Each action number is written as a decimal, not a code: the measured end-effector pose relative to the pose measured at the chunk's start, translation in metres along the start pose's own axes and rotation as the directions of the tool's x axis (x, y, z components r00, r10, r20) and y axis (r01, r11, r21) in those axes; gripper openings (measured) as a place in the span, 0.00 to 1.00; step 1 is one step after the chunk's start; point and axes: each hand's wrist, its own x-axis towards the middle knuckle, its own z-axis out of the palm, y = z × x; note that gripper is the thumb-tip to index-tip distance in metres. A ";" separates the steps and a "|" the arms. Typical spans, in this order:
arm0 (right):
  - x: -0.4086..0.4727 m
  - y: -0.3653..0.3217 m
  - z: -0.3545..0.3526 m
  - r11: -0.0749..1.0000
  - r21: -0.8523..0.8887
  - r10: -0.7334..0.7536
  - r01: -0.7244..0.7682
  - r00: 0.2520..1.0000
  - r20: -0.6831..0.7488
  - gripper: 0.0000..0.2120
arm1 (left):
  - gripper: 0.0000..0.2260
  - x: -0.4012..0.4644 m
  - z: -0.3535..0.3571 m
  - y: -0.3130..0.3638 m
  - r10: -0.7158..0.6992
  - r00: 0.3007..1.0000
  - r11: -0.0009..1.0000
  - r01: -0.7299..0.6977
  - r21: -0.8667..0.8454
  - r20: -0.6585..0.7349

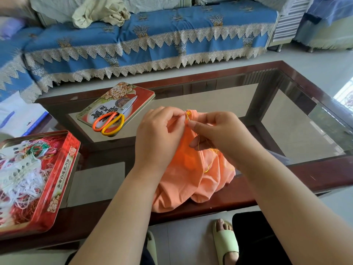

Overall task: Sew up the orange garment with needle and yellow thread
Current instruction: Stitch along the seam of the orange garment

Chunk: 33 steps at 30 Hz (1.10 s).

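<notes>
From the head view, both hands were up over the table (267,180), the left hand (160,134) pinching the raised top edge of the orange garment (191,175) and the right hand (217,131) pinching at the same spot, where the yellow thread (207,167) looped and trailed down the cloth; the needle was too small to make out. The garment's bulk lay heaped on the table's near edge, with scissors (112,119) on a tin lid (141,92) beyond and an open red tin (63,169) of tangled threads at the left

Two hands (160,131), one orange garment (191,175), one pair of scissors (112,119), two red tins (63,169), two green slippers (226,243)
</notes>
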 end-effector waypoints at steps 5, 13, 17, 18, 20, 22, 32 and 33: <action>0.001 0.001 -0.001 0.997 -0.083 0.000 0.000 1.000 -0.004 0.06 | 0.05 0.000 -0.001 0.002 -0.113 0.993 0.984 0.117 -0.133 0.033; 0.004 0.003 -0.003 0.977 -0.208 -0.036 0.036 0.999 0.005 0.05 | 0.03 0.003 -0.002 0.003 -0.273 0.954 0.918 0.296 -0.264 0.120; 0.003 0.001 -0.003 0.973 -0.225 -0.057 0.055 0.998 -0.003 0.05 | 0.03 0.003 -0.002 0.004 -0.305 0.944 0.902 0.330 -0.278 0.130; 0.003 0.001 -0.003 0.974 -0.219 -0.062 0.059 0.998 -0.008 0.05 | 0.03 0.002 -0.002 0.005 -0.300 0.946 0.906 0.323 -0.274 0.124; 0.003 0.001 -0.002 0.977 -0.205 -0.065 0.060 0.998 -0.020 0.05 | 0.02 0.001 -0.002 0.006 -0.260 0.960 0.927 0.278 -0.251 0.103; 0.003 0.002 -0.001 0.975 -0.215 -0.068 0.059 0.997 -0.034 0.07 | 0.03 0.000 -0.002 0.006 -0.163 0.984 0.968 0.174 -0.178 0.077; 0.002 0.001 -0.009 0.983 -0.182 -0.028 0.022 0.999 -0.027 0.14 | 0.04 0.000 0.001 0.002 -0.020 0.993 0.987 0.039 -0.157 0.120; 0.001 0.000 -0.009 0.980 -0.199 -0.012 0.015 1.000 0.015 0.14 | 0.03 0.000 0.001 0.002 -0.037 0.993 0.985 0.056 -0.164 0.112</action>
